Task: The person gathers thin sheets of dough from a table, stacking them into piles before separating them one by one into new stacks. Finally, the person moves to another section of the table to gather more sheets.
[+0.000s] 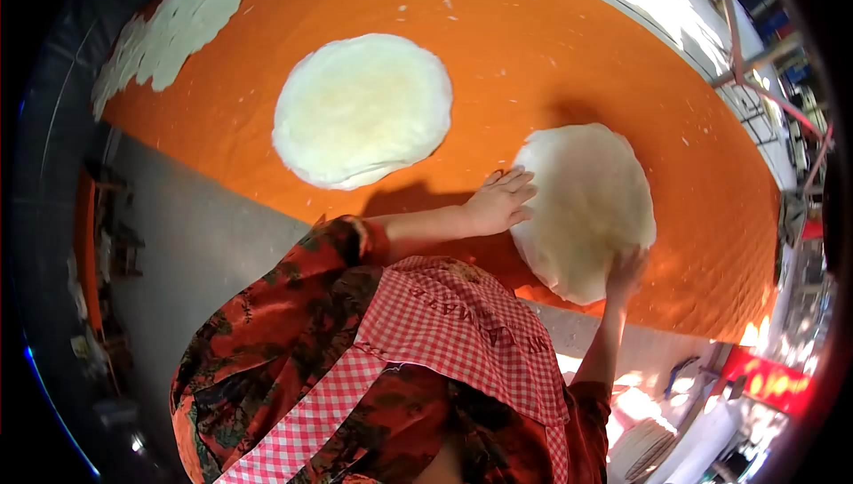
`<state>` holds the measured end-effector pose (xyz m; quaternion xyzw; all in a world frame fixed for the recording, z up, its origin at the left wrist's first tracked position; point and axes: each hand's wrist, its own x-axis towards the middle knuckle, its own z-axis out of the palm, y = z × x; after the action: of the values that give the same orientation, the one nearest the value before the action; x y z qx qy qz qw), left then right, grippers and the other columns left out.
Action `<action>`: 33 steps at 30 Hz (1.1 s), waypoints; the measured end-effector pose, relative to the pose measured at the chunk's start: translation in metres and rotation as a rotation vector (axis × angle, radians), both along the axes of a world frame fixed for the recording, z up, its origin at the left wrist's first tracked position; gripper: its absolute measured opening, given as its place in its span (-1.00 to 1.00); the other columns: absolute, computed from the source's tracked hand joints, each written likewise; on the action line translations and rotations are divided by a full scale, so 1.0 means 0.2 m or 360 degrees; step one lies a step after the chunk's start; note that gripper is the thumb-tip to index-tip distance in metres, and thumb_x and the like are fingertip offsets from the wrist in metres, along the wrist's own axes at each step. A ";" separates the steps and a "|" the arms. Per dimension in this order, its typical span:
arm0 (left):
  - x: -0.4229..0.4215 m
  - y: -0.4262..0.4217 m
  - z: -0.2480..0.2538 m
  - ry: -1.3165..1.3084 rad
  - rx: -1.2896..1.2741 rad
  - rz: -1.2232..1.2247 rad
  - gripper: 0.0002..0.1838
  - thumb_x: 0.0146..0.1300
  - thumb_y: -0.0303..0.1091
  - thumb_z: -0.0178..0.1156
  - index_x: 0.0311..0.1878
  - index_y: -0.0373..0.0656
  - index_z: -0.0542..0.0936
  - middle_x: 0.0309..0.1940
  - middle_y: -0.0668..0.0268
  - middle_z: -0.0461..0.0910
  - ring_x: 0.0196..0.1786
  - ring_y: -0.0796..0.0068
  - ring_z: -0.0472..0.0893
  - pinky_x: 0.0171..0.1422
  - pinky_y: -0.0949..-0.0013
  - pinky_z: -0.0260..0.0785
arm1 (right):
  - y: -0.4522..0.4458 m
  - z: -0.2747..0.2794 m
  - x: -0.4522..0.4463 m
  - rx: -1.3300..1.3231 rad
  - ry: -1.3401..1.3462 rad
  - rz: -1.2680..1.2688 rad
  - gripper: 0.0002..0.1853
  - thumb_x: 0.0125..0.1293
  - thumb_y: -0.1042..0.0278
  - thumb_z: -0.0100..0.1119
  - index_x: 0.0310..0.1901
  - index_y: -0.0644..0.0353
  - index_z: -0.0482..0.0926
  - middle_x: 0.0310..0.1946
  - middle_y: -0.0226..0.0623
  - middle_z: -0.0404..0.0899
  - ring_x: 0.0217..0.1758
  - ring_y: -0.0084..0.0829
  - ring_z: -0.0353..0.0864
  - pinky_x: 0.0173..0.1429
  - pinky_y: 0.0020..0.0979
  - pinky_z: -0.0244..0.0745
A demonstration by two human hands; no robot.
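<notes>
A round, thin dough sheet is at the right of the orange cloth, with a dark shadow beyond its far edge, so part of it appears raised. My left hand is at the sheet's left edge, fingers stretched out and slightly apart. At the near right edge, my right hand is closed on the sheet's rim; it is blurred and its fingertips are hidden. Another round dough sheet lies flat to the left, its near edge slightly folded. Neither hand touches that one.
The orange cloth covers a large work surface, dotted with small white bits. Overlapping pale sheets lie at its far left corner. Metal bars stand beyond the right edge. A red box-like object is at the lower right.
</notes>
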<state>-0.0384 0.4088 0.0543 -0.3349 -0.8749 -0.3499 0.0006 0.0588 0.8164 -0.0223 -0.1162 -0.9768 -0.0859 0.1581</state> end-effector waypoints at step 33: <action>0.47 -1.97 -0.05 -0.0802 0.1099 0.1087 -0.85 0.39 -0.45 0.03 -0.08 -0.27 0.52 -0.33 0.44 0.45 -0.28 0.69 0.38 -0.14 0.62 0.25 | -1.26 0.63 0.12 0.0147 0.0017 0.0111 -0.68 0.24 0.47 0.03 0.02 0.25 0.59 0.29 -0.09 0.32 0.29 -0.11 0.33 0.30 -0.22 0.27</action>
<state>0.0547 0.0146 0.0436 0.0820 -0.7413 -0.6660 0.0146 0.0825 0.5649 0.1027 -0.0750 -0.9744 -0.1249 0.1714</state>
